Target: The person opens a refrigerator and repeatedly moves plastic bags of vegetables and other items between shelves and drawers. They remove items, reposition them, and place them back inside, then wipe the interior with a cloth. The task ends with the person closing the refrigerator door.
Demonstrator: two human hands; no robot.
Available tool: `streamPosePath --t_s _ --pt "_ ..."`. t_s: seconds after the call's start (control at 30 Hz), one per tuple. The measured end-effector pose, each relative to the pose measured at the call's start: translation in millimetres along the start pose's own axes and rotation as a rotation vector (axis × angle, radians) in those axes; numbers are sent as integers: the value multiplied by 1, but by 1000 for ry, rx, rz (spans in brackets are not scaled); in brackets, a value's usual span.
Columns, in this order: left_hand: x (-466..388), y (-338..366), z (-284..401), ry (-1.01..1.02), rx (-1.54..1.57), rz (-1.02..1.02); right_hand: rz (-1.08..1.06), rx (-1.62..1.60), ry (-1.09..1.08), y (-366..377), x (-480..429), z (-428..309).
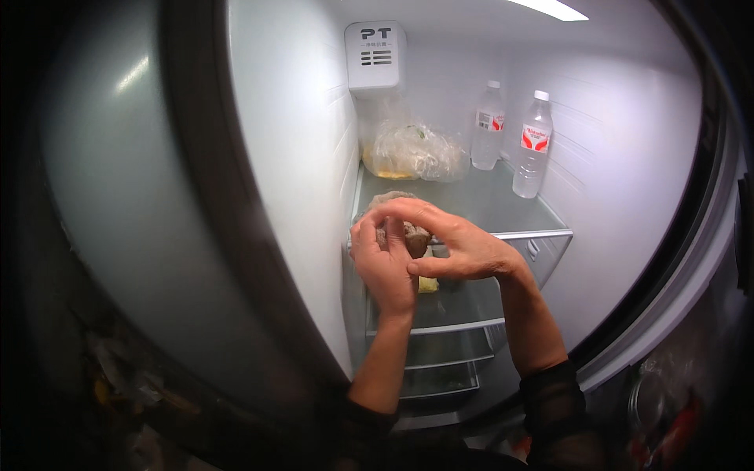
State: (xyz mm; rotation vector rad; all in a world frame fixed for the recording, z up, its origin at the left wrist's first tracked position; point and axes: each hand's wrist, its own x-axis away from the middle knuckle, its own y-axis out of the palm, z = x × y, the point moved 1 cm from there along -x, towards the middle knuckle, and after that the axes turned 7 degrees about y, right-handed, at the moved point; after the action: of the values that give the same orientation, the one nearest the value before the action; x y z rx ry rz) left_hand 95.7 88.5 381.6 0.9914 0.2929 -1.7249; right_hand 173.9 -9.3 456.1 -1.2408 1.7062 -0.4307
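Note:
A bunched grey-brown cloth [417, 236] is at the front left of the upper glass shelf, partly hidden behind my hands. My left hand [386, 274] is around its near side, with the thumb pointing up against it. From the right, my right hand [462, 241] arches over the left one. Its fingers reach across the cloth to the left fingers, and its thumb touches the edge of my left hand. Whether the right fingers grip the cloth is hidden. Both hands are just at the shelf's front edge [518, 235], inside an open refrigerator.
Clear plastic bags of food [418, 150] lie at the back left. Two labelled plastic bottles, one rear [488, 144] and one nearer [526, 173], stand at the right. A yellow item [429, 285] sits below. The fridge door [118, 176] curves along the left.

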Motion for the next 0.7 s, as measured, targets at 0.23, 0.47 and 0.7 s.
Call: streamPosePath --t_s 0.23,0.47,0.7 --pt "41 -14 31 -204 653 39 95 294 99 -1 -1 29" --pt "102 -54 10 -150 326 -101 258 406 207 15 -92 56" --pt "138 -97 -16 -303 200 -114 151 114 -26 11 -2 35"
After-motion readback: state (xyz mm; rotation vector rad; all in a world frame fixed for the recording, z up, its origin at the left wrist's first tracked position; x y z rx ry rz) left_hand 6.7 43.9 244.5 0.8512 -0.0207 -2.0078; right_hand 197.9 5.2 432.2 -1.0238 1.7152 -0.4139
